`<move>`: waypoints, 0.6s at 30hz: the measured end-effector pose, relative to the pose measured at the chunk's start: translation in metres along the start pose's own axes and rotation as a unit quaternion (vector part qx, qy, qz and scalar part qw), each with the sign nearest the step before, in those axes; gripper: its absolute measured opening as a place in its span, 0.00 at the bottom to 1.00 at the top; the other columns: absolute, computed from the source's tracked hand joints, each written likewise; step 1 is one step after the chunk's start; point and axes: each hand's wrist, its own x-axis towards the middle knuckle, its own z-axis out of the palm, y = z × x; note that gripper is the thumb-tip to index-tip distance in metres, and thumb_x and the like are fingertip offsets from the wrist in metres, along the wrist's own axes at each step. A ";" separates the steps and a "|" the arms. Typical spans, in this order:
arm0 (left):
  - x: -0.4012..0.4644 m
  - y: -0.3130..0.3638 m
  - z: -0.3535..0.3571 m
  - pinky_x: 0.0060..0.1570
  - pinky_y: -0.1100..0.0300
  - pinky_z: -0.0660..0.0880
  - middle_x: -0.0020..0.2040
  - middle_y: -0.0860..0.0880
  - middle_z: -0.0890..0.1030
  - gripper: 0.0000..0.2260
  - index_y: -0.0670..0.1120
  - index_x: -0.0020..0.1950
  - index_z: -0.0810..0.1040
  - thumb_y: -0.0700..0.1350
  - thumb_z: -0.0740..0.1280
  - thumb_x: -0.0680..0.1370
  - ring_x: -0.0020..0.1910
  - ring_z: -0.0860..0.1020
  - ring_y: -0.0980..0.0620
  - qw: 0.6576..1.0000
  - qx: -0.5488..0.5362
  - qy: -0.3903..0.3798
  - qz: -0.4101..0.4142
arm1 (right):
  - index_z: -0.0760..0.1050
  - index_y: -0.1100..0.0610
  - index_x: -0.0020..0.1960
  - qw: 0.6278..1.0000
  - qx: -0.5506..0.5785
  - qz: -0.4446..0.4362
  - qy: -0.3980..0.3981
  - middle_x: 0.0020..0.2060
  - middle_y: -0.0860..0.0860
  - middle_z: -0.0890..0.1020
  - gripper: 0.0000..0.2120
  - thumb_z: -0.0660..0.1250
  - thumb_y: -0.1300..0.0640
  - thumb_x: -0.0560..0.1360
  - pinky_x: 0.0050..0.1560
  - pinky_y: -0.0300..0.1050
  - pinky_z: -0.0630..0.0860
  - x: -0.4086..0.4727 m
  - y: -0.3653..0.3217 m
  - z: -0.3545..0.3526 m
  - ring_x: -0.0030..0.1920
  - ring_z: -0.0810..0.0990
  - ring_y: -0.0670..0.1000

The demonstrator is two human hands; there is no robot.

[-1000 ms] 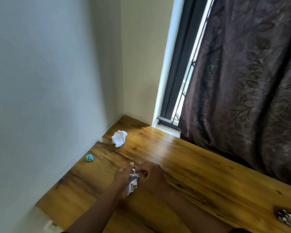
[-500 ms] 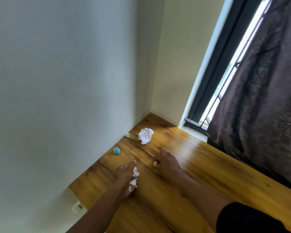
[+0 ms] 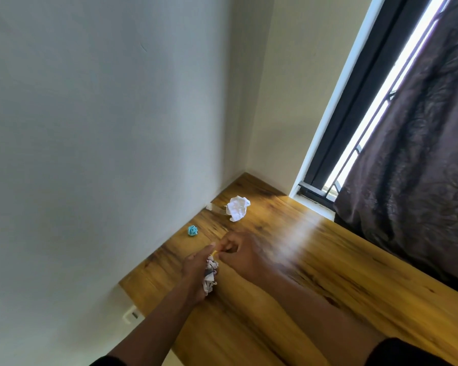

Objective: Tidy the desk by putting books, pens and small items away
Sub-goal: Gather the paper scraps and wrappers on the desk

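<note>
Over the wooden desk [image 3: 315, 286] my left hand [image 3: 196, 273] grips a crumpled wad of printed paper [image 3: 210, 273]. My right hand [image 3: 242, 253] is right beside it, fingers curled, pinching a tiny yellowish scrap [image 3: 215, 251] against the left hand's fingertips. Farther back near the wall lie a small crumpled blue paper ball [image 3: 192, 230] and a crumpled white tissue [image 3: 238, 208]. A clear bit of plastic [image 3: 217, 208] lies next to the tissue.
A white wall runs along the desk's left edge, with a wall socket [image 3: 132, 315] below the desk corner. A dark curtain [image 3: 413, 154] and window frame [image 3: 336, 133] stand behind the desk at the right.
My right hand picked a small scrap off the desk and moved back left to meet my left hand. The view has swung to the left.
</note>
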 end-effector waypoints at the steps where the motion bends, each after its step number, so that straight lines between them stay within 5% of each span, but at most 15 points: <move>1: -0.001 0.001 0.000 0.25 0.62 0.73 0.32 0.45 0.82 0.14 0.37 0.49 0.82 0.49 0.71 0.79 0.25 0.79 0.51 1.000 0.000 -0.013 -0.003 | 0.84 0.50 0.43 1.000 0.001 -0.011 -0.009 0.38 0.41 0.84 0.04 0.76 0.58 0.71 0.43 0.36 0.79 -0.002 -0.002 0.006 0.42 0.82 0.39; 4: 0.001 -0.001 -0.004 0.30 0.59 0.78 0.40 0.45 0.86 0.20 0.39 0.60 0.83 0.55 0.68 0.81 0.33 0.84 0.50 0.999 0.017 -0.031 -0.018 | 0.86 0.49 0.47 0.999 -0.036 -0.022 -0.017 0.39 0.39 0.83 0.06 0.73 0.59 0.75 0.45 0.39 0.80 -0.004 -0.002 0.019 0.44 0.81 0.39; 6: 0.001 0.000 -0.006 0.48 0.50 0.84 0.50 0.44 0.87 0.25 0.43 0.61 0.83 0.63 0.67 0.79 0.47 0.87 0.45 0.999 0.027 -0.029 -0.028 | 0.86 0.50 0.51 0.995 -0.073 -0.057 -0.020 0.42 0.38 0.82 0.08 0.71 0.59 0.77 0.46 0.37 0.78 -0.006 -0.003 0.023 0.44 0.79 0.39; 8: -0.001 0.004 -0.008 0.63 0.41 0.78 0.56 0.41 0.86 0.29 0.44 0.63 0.83 0.67 0.69 0.76 0.56 0.85 0.40 0.999 0.029 -0.033 -0.021 | 0.85 0.52 0.56 0.986 -0.127 -0.103 -0.030 0.50 0.45 0.83 0.09 0.68 0.57 0.79 0.51 0.42 0.79 -0.008 -0.002 0.027 0.48 0.77 0.42; 11: -0.003 0.009 -0.009 0.61 0.40 0.79 0.54 0.40 0.87 0.26 0.42 0.61 0.84 0.63 0.71 0.77 0.53 0.86 0.39 0.999 0.039 -0.018 0.013 | 0.82 0.55 0.61 0.974 -0.182 -0.129 -0.049 0.58 0.53 0.80 0.13 0.64 0.55 0.81 0.55 0.47 0.79 -0.012 -0.004 0.035 0.57 0.77 0.51; 15: -0.002 0.010 -0.012 0.49 0.47 0.83 0.51 0.39 0.87 0.24 0.42 0.61 0.83 0.61 0.68 0.79 0.50 0.86 0.39 1.000 0.022 0.007 0.014 | 0.83 0.52 0.60 0.965 -0.214 -0.151 -0.015 0.59 0.48 0.78 0.12 0.64 0.52 0.81 0.52 0.40 0.73 -0.015 -0.008 0.043 0.58 0.71 0.47; 18: 0.000 0.012 -0.016 0.52 0.45 0.83 0.50 0.40 0.87 0.25 0.43 0.61 0.82 0.63 0.66 0.80 0.49 0.87 0.39 1.000 0.012 0.015 0.011 | 0.82 0.50 0.63 0.975 -0.185 -0.120 -0.015 0.59 0.46 0.78 0.13 0.63 0.51 0.82 0.58 0.42 0.75 -0.010 -0.016 0.044 0.59 0.72 0.46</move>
